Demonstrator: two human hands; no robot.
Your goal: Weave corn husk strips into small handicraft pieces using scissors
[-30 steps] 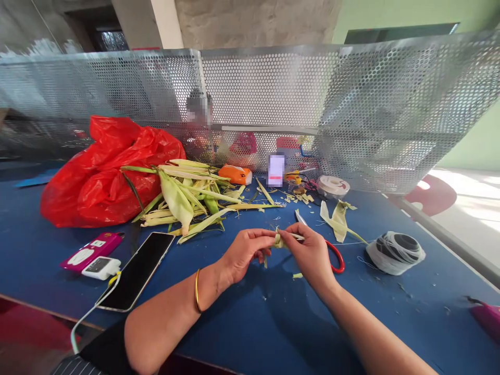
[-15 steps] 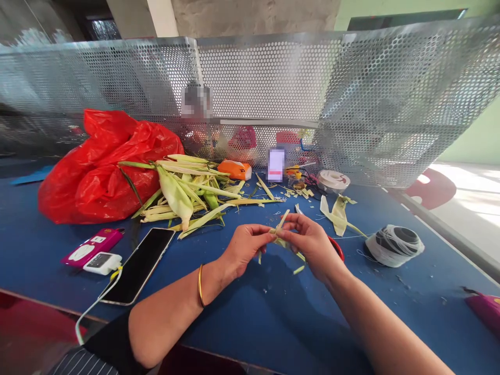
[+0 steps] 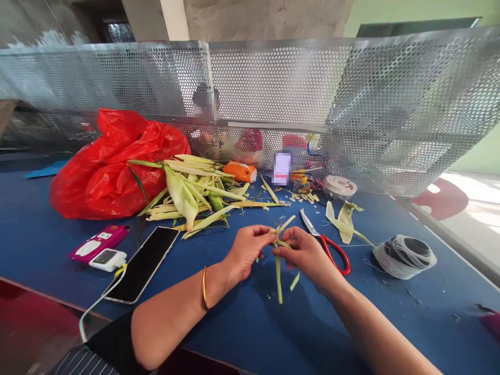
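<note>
My left hand (image 3: 246,250) and my right hand (image 3: 307,255) meet over the blue table (image 3: 234,323), both pinched on thin green-yellow leaf strips (image 3: 278,271). The strips cross between my fingertips; one long end hangs down toward the table, a short one sticks up. A gold bangle (image 3: 203,288) circles my left wrist. Red-handled scissors (image 3: 326,245) lie just right of my right hand.
A heap of corn husks (image 3: 191,195) lies before a red plastic bag (image 3: 113,166). A phone (image 3: 142,263) on a cable, a white charger (image 3: 107,259) and a pink device (image 3: 99,242) sit left. A thread spool (image 3: 404,252) lies right. Perforated metal screens (image 3: 273,88) fence the back.
The strips have been pulled longer: one end now hangs well below my hands. My right hand has dropped slightly and uncovered the scissors. The camera shifted a little.
</note>
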